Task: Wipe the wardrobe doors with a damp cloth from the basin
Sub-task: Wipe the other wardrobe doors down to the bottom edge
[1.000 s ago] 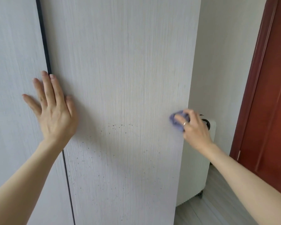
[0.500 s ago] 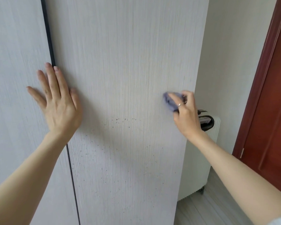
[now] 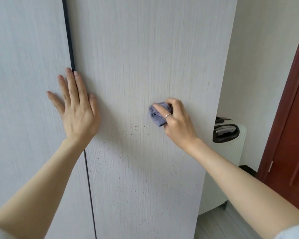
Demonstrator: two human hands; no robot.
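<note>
At far left of the frame: left wardrobe door [image 3: 24, 100], pale wood grain, running off the top and bottom edges.
Door seam: dark gap [image 3: 71, 49] between the two doors, running down from the upper left of the frame.
Left hand [image 3: 76, 114]: flat across the seam, fingers [image 3: 71, 85] straight and spread, holding nothing; the palm presses on the doors, most likely to brace them.
Right wardrobe door [image 3: 136, 57]: fills the centre of the frame; the upper part looks cleaner, though glare makes that hard to judge.
Specks [image 3: 136, 128]: small dark dots scattered from mid-frame downward, thickest just below and left of the cloth.
Cloth [image 3: 156, 115]: blue-purple, bunched into a wad, pressed against the right door at centre frame.
Right hand [image 3: 176, 121]: fingers curled round the cloth, a ring [image 3: 168, 115] on one, thumb hidden behind the wad.
Step in hand: rubbing the middle band of the right door.
Doing it well: bring the wad down and left onto the specks, overlap the strokes along the grain, turn to a fresh face of cloth when one dirties, and lean on the braced palm so the door does not rattle.
Lower right of the frame: white ribbed appliance [image 3: 231, 161] with a black handle, just beside the wardrobe's edge.
Far right of the frame: reddish-brown room door [image 3: 290, 118].
</note>
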